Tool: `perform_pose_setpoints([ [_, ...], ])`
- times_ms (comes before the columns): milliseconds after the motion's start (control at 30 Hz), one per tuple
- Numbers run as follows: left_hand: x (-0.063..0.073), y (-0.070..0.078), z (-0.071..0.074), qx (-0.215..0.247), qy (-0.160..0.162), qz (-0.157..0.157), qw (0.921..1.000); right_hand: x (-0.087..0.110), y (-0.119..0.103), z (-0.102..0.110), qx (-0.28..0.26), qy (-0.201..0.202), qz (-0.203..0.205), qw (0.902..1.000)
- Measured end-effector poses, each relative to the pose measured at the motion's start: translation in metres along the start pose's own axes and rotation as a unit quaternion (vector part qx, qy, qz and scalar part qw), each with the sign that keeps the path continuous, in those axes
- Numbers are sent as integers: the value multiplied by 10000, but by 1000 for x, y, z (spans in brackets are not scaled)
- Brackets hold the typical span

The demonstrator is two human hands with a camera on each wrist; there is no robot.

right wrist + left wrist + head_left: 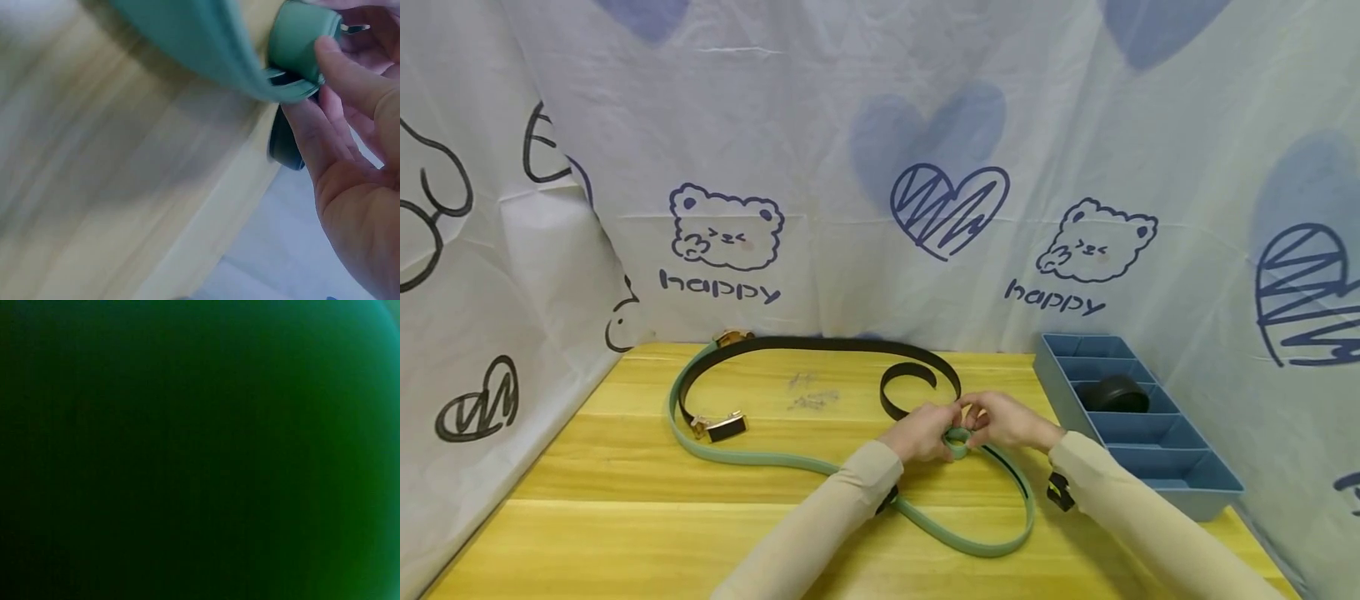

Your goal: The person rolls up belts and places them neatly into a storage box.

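Observation:
A pale green belt point(752, 457) lies in a long loop over the table, its end wound into a small coil point(957, 442) between my hands. My right hand point(1006, 419) pinches this coil, with the thumb on its outside in the right wrist view point(304, 37). Across the coil, my left hand point(925, 431) grips it from the other side, its fingers partly hidden. The left wrist view is a dark green blur that shows no hand. Behind both hands, a black belt point(842, 343) curves along the table, with one end curled.
A blue-grey divided box point(1172, 429) stands at the right; a round black object point(1115, 394) sits in one compartment. The black belt's gold-edged buckle point(726, 427) lies at left, and a gold buckle point(732, 337) is at the back. A printed white curtain point(850, 292) hangs behind the table.

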State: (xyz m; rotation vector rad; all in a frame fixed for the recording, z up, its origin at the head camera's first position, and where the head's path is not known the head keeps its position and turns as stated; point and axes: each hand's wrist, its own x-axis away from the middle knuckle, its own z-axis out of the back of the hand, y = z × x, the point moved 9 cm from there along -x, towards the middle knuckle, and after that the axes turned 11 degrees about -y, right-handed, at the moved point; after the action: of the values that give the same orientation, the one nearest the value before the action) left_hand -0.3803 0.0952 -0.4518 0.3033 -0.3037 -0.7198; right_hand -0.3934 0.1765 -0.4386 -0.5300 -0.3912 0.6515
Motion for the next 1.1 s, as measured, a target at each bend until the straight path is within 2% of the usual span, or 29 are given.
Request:
perform_pose_setpoints([
  [167,-1,-1,-1,-56,-116,166,9998,3,-3,2,809,271,-85,9963],
  [367,-3,-4,0,-29,-105,282,9995,7,-18,-1,1327,157,314,9905],
  [500,-5,-4,-2,-28,-159,278,9995,8,-22,-5,1307,-50,455,9904],
  [667,-5,-5,-3,-38,-224,330,9992,9,-18,-5,1398,-27,551,9886],
  [900,-4,1,-3,-166,-234,-71,9996,7,-16,-7,1528,3,577,9866],
  [1100,-3,0,-2,-119,-180,-255,9994,5,-19,-11,1446,-130,468,9883],
])
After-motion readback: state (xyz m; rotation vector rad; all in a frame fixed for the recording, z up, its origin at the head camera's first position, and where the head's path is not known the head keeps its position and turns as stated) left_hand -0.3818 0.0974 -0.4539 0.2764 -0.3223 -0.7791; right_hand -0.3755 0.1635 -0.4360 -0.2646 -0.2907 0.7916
